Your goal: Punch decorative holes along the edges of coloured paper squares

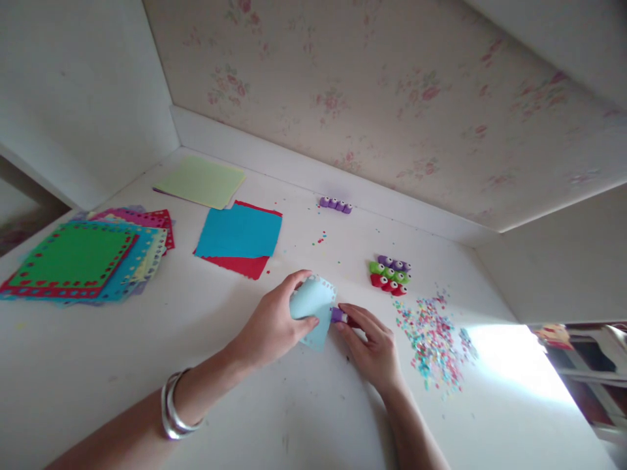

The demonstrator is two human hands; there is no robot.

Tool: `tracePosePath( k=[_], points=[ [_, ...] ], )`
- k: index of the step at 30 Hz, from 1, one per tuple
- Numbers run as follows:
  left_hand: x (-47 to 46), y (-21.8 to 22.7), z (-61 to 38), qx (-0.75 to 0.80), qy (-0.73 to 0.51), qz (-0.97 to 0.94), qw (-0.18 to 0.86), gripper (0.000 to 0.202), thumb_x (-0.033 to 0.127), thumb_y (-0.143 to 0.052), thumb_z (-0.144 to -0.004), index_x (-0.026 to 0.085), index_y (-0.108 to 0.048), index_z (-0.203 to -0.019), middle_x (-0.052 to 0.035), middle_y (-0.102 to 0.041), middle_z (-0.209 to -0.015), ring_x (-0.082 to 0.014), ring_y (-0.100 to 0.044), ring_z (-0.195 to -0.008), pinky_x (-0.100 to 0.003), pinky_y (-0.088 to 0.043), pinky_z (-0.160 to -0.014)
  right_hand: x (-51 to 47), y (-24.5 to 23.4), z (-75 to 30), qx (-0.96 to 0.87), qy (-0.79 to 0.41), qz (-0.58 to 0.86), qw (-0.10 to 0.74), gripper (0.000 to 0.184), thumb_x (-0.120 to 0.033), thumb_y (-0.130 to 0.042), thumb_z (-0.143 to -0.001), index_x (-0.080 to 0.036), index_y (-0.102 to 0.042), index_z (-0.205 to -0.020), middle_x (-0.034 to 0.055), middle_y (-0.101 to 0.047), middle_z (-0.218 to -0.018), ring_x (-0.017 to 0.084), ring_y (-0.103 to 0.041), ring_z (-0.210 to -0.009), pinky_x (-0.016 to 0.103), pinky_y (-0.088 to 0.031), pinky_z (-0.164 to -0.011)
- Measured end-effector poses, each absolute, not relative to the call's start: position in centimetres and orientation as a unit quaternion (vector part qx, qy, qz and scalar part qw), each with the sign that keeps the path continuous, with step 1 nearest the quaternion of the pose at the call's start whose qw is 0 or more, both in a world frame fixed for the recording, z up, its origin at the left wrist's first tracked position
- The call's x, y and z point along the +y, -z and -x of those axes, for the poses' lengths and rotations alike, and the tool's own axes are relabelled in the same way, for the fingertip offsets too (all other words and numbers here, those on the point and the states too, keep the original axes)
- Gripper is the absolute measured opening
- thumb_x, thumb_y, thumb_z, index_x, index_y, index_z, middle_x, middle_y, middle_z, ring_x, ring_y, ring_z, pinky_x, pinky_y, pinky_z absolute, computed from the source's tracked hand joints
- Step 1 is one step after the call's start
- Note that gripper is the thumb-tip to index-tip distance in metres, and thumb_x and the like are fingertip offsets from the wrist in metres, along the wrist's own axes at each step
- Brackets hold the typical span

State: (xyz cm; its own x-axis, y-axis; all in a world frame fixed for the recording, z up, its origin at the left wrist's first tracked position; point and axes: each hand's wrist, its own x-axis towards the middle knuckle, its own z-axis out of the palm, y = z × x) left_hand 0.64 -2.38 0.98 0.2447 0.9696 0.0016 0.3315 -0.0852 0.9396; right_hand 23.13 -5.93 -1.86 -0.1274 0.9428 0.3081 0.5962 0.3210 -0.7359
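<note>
My left hand (281,320) grips a light blue sheet of paper (313,307), bent a little between thumb and fingers. Small punched holes run along the sheet's top edge and part of its right edge. Between thumb and fingertips, my right hand (372,346) holds a small purple craft punch (337,315) with a white button. The punch sits at the right edge of the paper. Whether its button is pressed down cannot be made out. Two silver bangles (171,405) circle the left wrist.
Punched, layered coloured sheets (73,254) lie at left. Behind are pale green paper (200,179) and a blue sheet (240,233) over a red one (240,266). Purple punches (336,205) stand near the wall; purple, green and red punches (390,274) sit right, beside scattered confetti (435,343).
</note>
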Motion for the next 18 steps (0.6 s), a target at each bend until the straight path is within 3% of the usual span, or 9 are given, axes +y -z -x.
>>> tracePosePath(
  k=[13, 18],
  points=[
    [-2.28, -1.06, -0.83, 0.507, -0.336, -0.667, 0.431, 0.065, 0.024, -0.071, -0.078, 0.027, -0.043, -0.136, -0.0037, -0.059, -0.134, -0.0226, -0.059, -0.116, -0.036, -0.047, -0.102, -6.1, 1.68, -23.54, -0.73, -0.217, 0.527, 0.378, 0.028, -0.019, -0.068, -0.088, -0.026, -0.07, -0.115, 0.0075, -0.069, -0.113, 0.017, -0.069, -0.079, 0.032, -0.061, -0.072],
    [-2.35, -0.58, -0.9, 0.489, -0.325, -0.69, 0.423, 0.069, 0.021, -0.07, -0.079, 0.026, -0.04, -0.14, -0.0048, -0.059, -0.136, -0.0226, -0.06, -0.118, -0.036, -0.047, -0.103, -6.09, 1.54, -23.56, -0.749, -0.216, 0.507, 0.368, 0.029, -0.016, -0.066, -0.088, -0.026, -0.07, -0.116, 0.0078, -0.069, -0.114, 0.02, -0.068, -0.096, 0.034, -0.06, -0.081]
  ],
)
